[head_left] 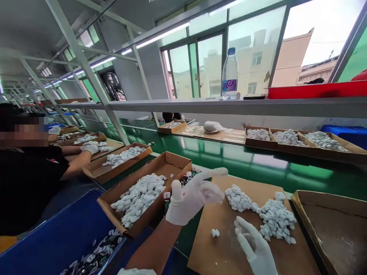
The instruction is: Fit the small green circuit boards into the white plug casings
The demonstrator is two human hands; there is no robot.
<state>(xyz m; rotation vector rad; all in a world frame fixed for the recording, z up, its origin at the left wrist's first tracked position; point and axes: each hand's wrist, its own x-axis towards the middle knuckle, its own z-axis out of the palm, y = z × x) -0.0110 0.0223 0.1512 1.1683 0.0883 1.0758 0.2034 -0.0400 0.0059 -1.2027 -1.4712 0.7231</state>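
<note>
While we are reaching near white pieces [275, 220],
our left hand [191, 196] and right hand [256, 249] are spreading open, empty fingers.

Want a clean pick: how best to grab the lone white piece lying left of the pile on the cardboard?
Probably pinch the lone white piece from above, gripping opposite sides: it lies low and flat on the cardboard sheet, clear of the pile, nearest the right hand.

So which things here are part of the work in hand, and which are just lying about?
In use: left hand, right hand, pile of white parts, cardboard sheet under it, box of white parts.
Lying about: water bottle, red tray.
</note>
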